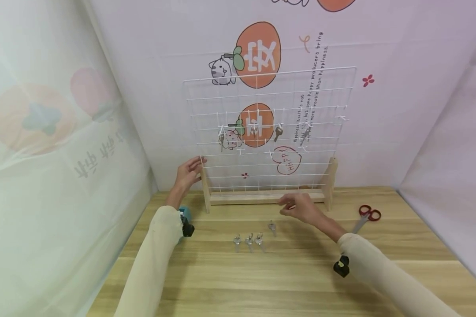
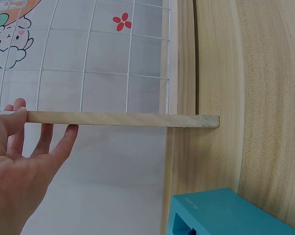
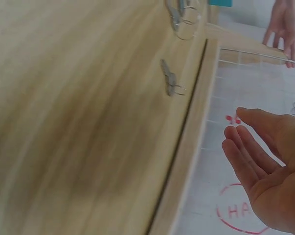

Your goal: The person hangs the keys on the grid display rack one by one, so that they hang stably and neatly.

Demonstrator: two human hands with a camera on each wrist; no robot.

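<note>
A white wire grid rack (image 1: 262, 166) stands upright on a wooden base at the back of the table. My left hand (image 1: 188, 172) grips the rack's left wooden upright (image 2: 123, 119), thumb on one side and fingertips on the other. My right hand (image 1: 301, 208) is in front of the base bar, fingers loosely bent, holding nothing; its palm (image 3: 279, 181) shows in the right wrist view. Nearest to it on the table lies a key (image 1: 272, 227) with a small ring. Several more ringed keys (image 1: 249, 241) lie in a row farther left. Other keys (image 1: 278, 133) hang from white hooks on the grid.
Red-handled scissors (image 1: 369, 214) lie on the right of the wooden table (image 1: 238, 286). A teal box-like object (image 2: 225, 213) stands by the left forearm, partly hidden by the sleeve in the head view. Printed cloth (image 1: 162, 110) hangs behind and on both sides.
</note>
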